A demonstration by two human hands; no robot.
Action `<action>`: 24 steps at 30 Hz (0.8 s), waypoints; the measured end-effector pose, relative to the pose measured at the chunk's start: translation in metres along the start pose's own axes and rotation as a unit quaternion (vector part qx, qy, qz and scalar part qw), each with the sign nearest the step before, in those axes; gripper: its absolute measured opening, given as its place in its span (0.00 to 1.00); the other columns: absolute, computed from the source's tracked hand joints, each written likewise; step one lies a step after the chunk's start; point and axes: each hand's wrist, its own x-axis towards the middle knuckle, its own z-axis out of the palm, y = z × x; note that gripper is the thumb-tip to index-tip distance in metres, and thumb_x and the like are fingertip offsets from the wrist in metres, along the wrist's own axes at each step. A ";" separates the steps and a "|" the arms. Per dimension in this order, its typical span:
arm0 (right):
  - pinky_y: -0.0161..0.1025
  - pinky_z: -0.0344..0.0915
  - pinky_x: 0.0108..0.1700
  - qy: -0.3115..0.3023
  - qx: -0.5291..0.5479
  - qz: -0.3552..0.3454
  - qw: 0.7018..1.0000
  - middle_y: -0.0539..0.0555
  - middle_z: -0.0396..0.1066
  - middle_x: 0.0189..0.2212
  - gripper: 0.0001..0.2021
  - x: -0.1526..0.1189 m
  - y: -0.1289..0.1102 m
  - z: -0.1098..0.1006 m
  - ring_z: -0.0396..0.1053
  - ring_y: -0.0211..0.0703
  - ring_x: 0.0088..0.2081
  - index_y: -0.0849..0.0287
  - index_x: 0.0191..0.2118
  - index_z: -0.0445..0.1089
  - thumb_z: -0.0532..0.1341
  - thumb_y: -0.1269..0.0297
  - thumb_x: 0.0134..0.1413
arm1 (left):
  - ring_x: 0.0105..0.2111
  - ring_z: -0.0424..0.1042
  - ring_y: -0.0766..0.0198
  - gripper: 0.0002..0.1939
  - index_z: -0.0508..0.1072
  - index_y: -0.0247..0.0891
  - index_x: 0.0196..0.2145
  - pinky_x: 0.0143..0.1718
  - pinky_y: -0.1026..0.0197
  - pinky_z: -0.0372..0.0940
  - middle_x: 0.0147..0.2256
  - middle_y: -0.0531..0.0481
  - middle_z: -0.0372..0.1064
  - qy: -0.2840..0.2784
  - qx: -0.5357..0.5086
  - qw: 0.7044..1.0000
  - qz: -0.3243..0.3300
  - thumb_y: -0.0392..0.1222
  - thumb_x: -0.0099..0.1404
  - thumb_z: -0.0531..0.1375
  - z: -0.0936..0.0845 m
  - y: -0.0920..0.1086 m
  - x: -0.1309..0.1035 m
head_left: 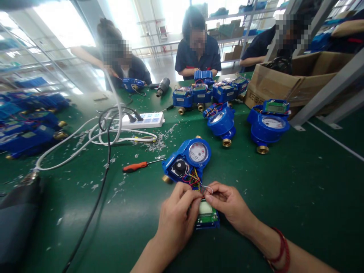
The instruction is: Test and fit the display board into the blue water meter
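An opened blue water meter [187, 161] with a round dial lies on the green table [298, 197] in front of me. Coloured wires [195, 181] run from it to a small blue circuit module [207, 216] with a green board and pale display, lying between my hands. My left hand [176, 222] rests beside the module, fingertips pinching the wires at its top edge. My right hand [227, 203] pinches a thin white wire loop [207, 188] just above the module. A red cord circles my right wrist.
An orange-handled screwdriver [138, 166] lies left of the meter. Further back lie a white power strip [143, 120], white and black cables, plastic shavings and more blue meters [269, 127]. A cardboard box [287, 81] stands right. Three people work across the table.
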 end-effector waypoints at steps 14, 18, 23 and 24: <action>0.37 0.64 0.40 0.025 -0.245 -0.130 0.960 0.50 0.70 0.32 0.02 -0.011 -0.015 0.005 0.68 0.39 0.36 0.55 0.32 0.71 0.62 0.65 0.53 | 0.26 0.57 0.70 0.08 0.67 0.37 0.29 0.26 0.66 0.52 0.27 0.54 0.57 -0.018 -0.134 0.988 -0.073 0.37 0.65 0.53 -0.005 0.011 0.003; 0.37 0.65 0.39 0.029 -0.261 -0.140 0.955 0.50 0.70 0.32 0.01 -0.011 -0.015 0.004 0.68 0.39 0.36 0.55 0.33 0.70 0.61 0.66 0.54 | 0.26 0.58 0.70 0.07 0.69 0.38 0.30 0.27 0.66 0.53 0.27 0.54 0.57 -0.025 -0.144 0.986 -0.083 0.36 0.64 0.53 -0.006 0.012 0.003; 0.37 0.65 0.39 0.021 -0.258 -0.137 0.956 0.50 0.70 0.32 0.02 -0.010 -0.016 0.005 0.68 0.38 0.36 0.55 0.33 0.70 0.60 0.65 0.55 | 0.25 0.58 0.70 0.06 0.70 0.38 0.30 0.25 0.67 0.53 0.26 0.54 0.57 -0.033 -0.153 0.982 -0.108 0.37 0.63 0.54 -0.009 0.010 0.004; 0.37 0.65 0.39 0.022 -0.262 -0.139 0.955 0.50 0.70 0.32 0.02 -0.009 -0.016 0.006 0.68 0.38 0.36 0.55 0.33 0.70 0.60 0.65 0.55 | 0.25 0.58 0.70 0.07 0.70 0.38 0.30 0.25 0.67 0.52 0.26 0.54 0.57 -0.039 -0.159 0.980 -0.114 0.38 0.64 0.54 -0.009 0.009 0.004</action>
